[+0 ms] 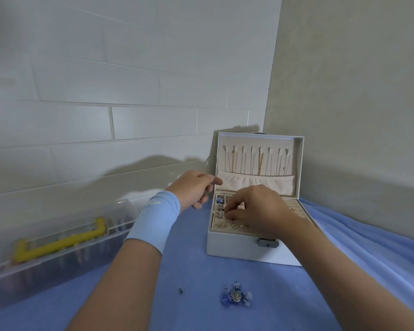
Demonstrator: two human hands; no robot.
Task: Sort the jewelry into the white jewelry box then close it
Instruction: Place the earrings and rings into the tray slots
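The white jewelry box (237,244) stands open on the blue cloth, its lid upright with gold chains (259,163) hanging inside. Small earrings and charms (221,207) lie in its left compartments. My right hand (256,209) hovers over the tray, fingertips pinched down at a small piece by the left compartments; what it pinches is too small to tell. My left hand (194,187) rests at the box's left side, fingers loosely curled, thumb toward the lid. A blue beaded jewelry piece (236,295) and a tiny dark stud (181,290) lie on the cloth in front.
A clear plastic storage case with a yellow handle (62,242) sits at the left on the blue cloth (189,259). White tiled wall behind, beige wall to the right close to the box. The cloth bunches in folds at the right.
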